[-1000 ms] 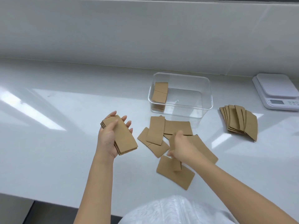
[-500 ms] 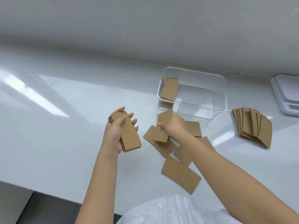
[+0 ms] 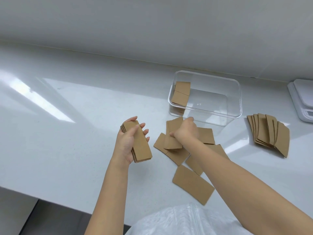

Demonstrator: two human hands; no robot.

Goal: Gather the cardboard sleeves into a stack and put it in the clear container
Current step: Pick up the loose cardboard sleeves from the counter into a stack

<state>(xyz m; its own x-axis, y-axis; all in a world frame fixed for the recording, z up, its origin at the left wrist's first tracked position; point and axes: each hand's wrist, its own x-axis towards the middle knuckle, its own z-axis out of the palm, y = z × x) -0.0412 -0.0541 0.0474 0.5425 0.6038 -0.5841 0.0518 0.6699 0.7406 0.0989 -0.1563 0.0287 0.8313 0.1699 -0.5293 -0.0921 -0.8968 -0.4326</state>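
Left hand (image 3: 128, 143) grips a stack (image 3: 139, 143) of sleeves, thumb across the top, held left of the clear container (image 3: 205, 97) and above the counter (image 3: 67, 133). Right hand (image 3: 186, 131) pinches one sleeve (image 3: 172, 141) from the loose pile (image 3: 193, 160) lying just in front of the container. A few sleeves (image 3: 181, 94) lean inside the container's left end. Right of the container, a fanned batch (image 3: 269, 135) lies near the scale (image 3: 303, 102).
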